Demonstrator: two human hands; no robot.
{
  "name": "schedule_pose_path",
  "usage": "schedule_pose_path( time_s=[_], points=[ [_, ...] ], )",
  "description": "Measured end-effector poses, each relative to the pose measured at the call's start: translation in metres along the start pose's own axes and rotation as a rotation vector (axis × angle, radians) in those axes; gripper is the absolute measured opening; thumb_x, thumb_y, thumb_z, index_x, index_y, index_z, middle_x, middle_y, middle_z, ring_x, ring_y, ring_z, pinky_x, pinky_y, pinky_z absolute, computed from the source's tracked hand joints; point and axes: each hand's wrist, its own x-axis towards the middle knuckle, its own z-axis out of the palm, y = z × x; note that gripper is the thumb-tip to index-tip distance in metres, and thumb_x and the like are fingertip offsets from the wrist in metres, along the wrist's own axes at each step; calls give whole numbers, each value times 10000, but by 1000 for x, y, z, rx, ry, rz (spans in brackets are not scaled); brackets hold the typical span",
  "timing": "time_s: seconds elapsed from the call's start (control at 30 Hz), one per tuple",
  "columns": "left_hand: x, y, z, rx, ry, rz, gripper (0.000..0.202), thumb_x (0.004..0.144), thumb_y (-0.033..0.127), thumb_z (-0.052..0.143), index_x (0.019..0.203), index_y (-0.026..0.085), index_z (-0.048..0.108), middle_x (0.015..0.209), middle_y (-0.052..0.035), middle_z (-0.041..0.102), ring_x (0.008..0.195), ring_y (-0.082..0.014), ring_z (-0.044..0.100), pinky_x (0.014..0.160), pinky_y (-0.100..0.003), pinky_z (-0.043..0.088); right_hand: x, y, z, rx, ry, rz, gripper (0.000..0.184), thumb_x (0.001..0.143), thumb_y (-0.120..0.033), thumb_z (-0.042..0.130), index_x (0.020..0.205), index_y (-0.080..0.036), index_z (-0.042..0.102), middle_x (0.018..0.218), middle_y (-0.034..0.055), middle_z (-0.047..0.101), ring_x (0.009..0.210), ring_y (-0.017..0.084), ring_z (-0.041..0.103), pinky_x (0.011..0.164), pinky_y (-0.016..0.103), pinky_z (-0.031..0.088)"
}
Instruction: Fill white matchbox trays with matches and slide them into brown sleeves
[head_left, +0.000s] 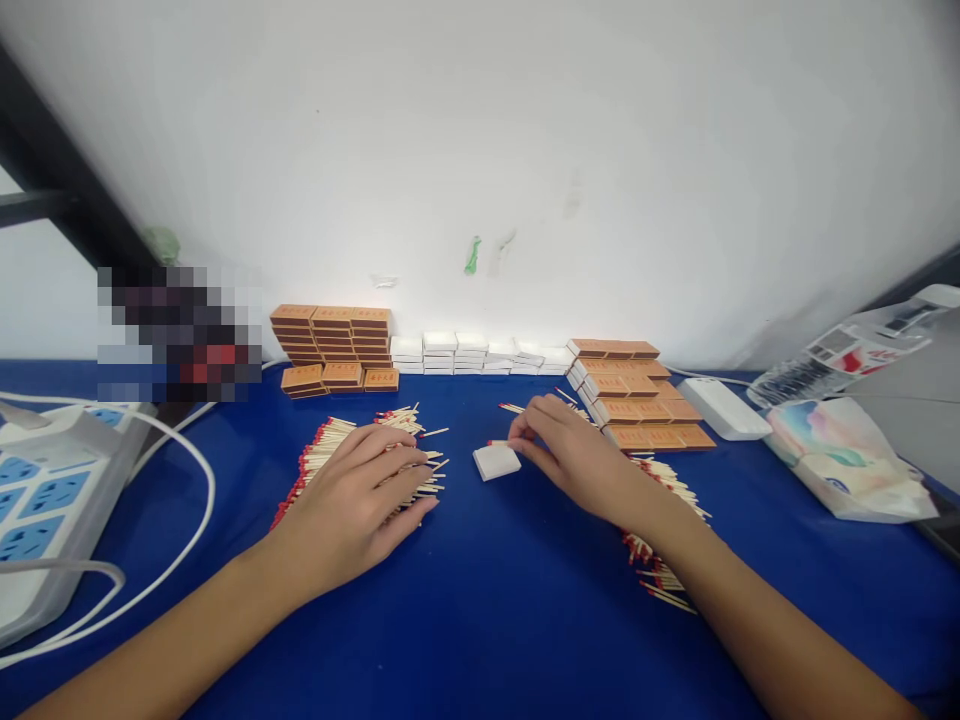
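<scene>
My left hand (360, 500) lies palm down over a pile of red-tipped matches (330, 445), its fingers stretched out and slightly apart. Between the thumb and fingertips of my right hand (566, 450) is a match (498, 442), its red head pointing left over a small white matchbox tray (496, 462). That tray sits on the blue table between my two hands; what it holds inside cannot be made out. A second heap of matches (671, 485) is partly hidden under my right forearm.
Brown matchboxes (334, 335) are stacked at the back left, more matchboxes (637, 410) at the right. White trays (484, 355) line the wall between them. A power strip (45, 510) with cables stands left; a white device (724, 408), tissue pack (847, 460) and plastic bottle (847, 350) lie right.
</scene>
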Motion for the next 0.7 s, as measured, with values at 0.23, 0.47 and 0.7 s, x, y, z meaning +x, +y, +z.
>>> schedule_pose_path(
  time_s=[0.23, 0.47, 0.7],
  points=[
    [0, 0, -1, 16, -12, -4, 121, 1051, 210, 736, 1162, 161, 734, 1113, -83, 821, 1139, -280, 725, 1040, -484, 621, -10, -13, 10, -166, -42, -114, 194, 1124, -195, 565, 959, -252, 651, 1000, 91, 713, 968, 300, 641, 863, 449, 529],
    [1, 0, -2, -1, -41, -25, 126, 1062, 198, 719, 1178, 152, 734, 1120, -79, 817, 1149, -276, 713, 1049, -482, 607, -8, -16, 3, -257, -11, -138, 210, 1131, -148, 543, 973, -215, 665, 981, 87, 713, 929, 276, 642, 847, 428, 534],
    [1, 2, 0, -9, -39, -24, 150, 1046, 174, 733, 1190, 135, 734, 1128, -83, 812, 1143, -285, 706, 1046, -490, 586, -9, -17, 2, -120, -74, -78, 176, 1160, -215, 504, 1120, -213, 676, 1114, 111, 741, 1062, 282, 704, 927, 429, 588]
  ],
)
